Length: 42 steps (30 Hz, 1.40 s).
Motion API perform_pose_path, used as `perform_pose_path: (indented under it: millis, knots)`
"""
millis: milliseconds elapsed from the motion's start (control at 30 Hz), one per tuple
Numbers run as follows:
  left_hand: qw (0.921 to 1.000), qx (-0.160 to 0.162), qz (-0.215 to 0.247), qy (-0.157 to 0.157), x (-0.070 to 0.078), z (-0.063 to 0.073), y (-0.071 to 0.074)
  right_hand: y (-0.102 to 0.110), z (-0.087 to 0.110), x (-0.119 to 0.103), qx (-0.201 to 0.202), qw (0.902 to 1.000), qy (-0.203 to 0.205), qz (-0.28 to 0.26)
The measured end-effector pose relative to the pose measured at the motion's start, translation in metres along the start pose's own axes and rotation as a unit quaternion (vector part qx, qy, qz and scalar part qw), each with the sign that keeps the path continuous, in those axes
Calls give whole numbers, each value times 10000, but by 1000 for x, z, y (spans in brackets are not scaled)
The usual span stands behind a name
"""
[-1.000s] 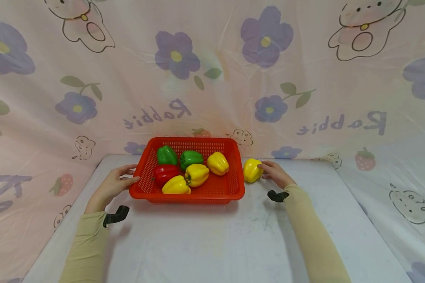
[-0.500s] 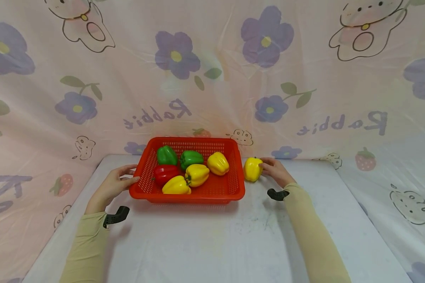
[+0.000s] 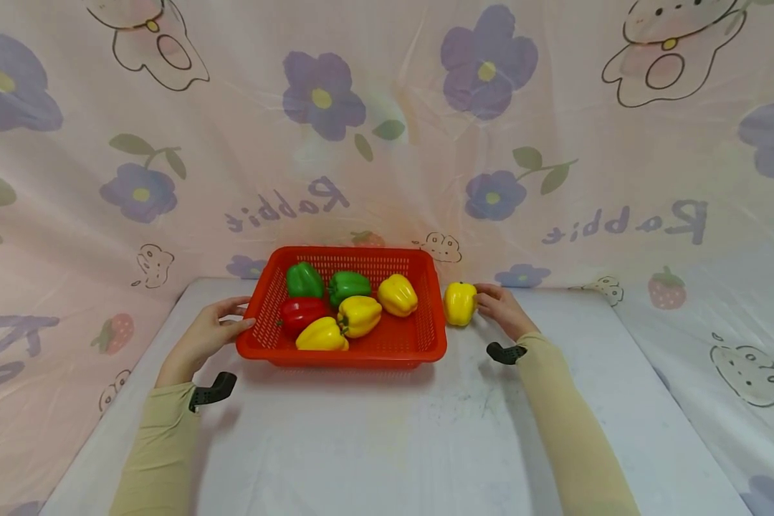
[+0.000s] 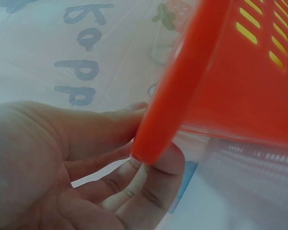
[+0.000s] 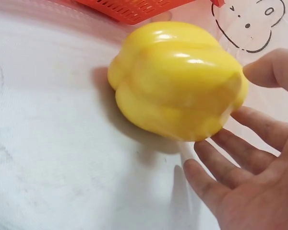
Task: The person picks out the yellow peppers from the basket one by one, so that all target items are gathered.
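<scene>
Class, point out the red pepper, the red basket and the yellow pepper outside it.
Red pepper [image 3: 303, 314], head view: the middle of its side.
Red basket [image 3: 374, 356], head view: its near rim.
Yellow pepper [image 5: 175, 86], right wrist view: its glossy, lobed side.

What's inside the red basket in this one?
The red basket holds one red pepper, two green peppers and three yellow peppers. Its near rim hides the lower edge of the nearest yellow one; the floor beneath the peppers is covered.
</scene>
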<state>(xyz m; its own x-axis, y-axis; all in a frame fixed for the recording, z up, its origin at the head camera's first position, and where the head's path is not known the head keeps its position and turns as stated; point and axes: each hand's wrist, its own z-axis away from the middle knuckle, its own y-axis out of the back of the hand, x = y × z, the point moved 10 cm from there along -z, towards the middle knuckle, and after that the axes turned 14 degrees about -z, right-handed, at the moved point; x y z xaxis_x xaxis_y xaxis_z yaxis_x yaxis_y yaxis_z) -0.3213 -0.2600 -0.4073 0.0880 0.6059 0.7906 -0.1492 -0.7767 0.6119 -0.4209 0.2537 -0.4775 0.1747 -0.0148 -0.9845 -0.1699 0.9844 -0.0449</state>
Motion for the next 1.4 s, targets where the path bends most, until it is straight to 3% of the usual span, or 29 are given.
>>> perform_pose_path:
  millis: [400,667,900,1400]
  knots:
    - [10000,-41,85,8,1,-1,-1,7,4,-11,130,9999,69,76]
    - [10000,-30,4,46,-1,-1,0,6,9,-39,80,9984,542,132]
    - [9999,-49,-73,75,1,0,0,-12,15,-73,-18,9929,1100,450]
    - [9998,-71,-141,122,-1,-1,0,-75,30,-124,-475,9831,1688,532]
